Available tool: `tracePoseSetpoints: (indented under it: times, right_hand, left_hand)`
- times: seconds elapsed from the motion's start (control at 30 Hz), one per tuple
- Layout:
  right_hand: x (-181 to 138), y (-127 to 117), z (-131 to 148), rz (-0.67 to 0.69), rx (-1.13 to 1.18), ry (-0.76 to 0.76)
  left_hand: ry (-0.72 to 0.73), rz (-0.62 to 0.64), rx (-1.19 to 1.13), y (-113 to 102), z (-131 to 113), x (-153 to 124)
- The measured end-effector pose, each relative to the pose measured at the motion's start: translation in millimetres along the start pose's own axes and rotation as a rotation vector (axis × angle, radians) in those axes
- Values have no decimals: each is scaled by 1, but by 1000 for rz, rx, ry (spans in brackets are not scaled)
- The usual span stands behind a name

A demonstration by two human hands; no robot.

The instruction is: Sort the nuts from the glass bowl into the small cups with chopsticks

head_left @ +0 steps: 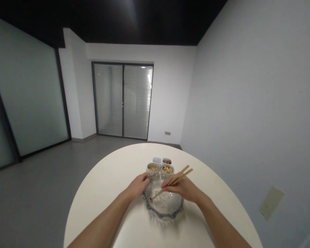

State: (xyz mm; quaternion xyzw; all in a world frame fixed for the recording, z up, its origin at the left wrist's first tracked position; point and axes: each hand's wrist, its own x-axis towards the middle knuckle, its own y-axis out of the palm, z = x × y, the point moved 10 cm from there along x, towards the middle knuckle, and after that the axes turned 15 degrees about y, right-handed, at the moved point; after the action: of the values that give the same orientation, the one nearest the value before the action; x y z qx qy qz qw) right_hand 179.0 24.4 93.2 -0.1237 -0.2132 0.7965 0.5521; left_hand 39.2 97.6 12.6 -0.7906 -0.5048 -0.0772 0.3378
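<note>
A clear glass bowl (167,206) with a scalloped rim stands on the round table in front of me. My left hand (139,184) grips its left rim, fingers curled at the edge. In my right hand (181,187) is a pair of wooden chopsticks (179,176), held over the bowl. Their tips point down and left into it, at a small dark piece (151,199); whether they pinch it I cannot tell. Just behind the bowl are a round cup (149,171) with pale pieces at its bottom and another cup (167,174) holding several peanut-like pieces.
Farther back stand a small white dish (157,159) and a dish (167,159) with dark pieces. All rest on the cream round table (105,179). A white wall (248,103) is close on the right; glass doors (122,100) are across the room.
</note>
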Motion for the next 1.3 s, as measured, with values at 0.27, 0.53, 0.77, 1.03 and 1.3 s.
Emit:
tracePoseSetpoints:
  times: [0.27, 0.53, 0.77, 1.03, 1.3]
  right_hand:
    - [5, -21, -12, -102, 13, -6]
    - [11, -85, -22, -425, 147, -72]
    - [27, -108, -22, -651, 72, -135]
    - [48, -87, -20, -577, -106, -181]
    - [45, -76, -22, -522, -177, -199]
  left_hand:
    - [-5, -4, -17, 0, -2, 0]
    - [-21, 3, -23, 1, -1, -1]
    - [-19, -4, -17, 0, -1, -1]
    - [-20, -3, -7, -1, 4, -1]
    - [-17, 2, -1, 0, 1, 0]
